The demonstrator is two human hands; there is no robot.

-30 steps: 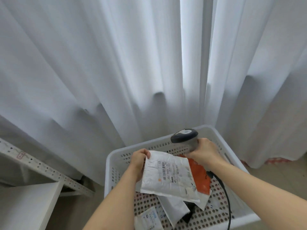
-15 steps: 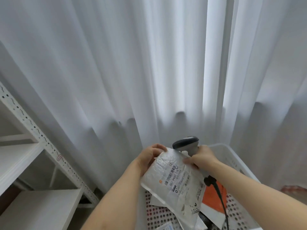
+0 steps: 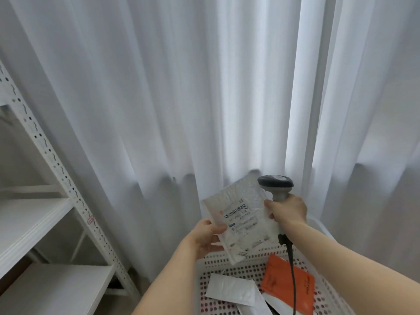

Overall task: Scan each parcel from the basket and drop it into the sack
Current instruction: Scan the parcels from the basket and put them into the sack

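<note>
Left hand gripped the white bubble-mailer parcel by its lower left edge, thumb on the face, label and barcode turned up toward the person, probably so the code could be read. Right hand was closed around the handle of the scanner, its fingertips also touching the parcel's right edge, likely to steady it. Scanner head stood upright beside the parcel's top corner, not aimed at the barcode; whether the scan was done, I could not tell. Parcel was held above the white perforated basket, where an orange parcel and several white ones lay. No sack in sight. Compared with half a second before, the parcel sat higher and more upright, with the left hand lower on its edge. White shelving stood to the left.
</note>
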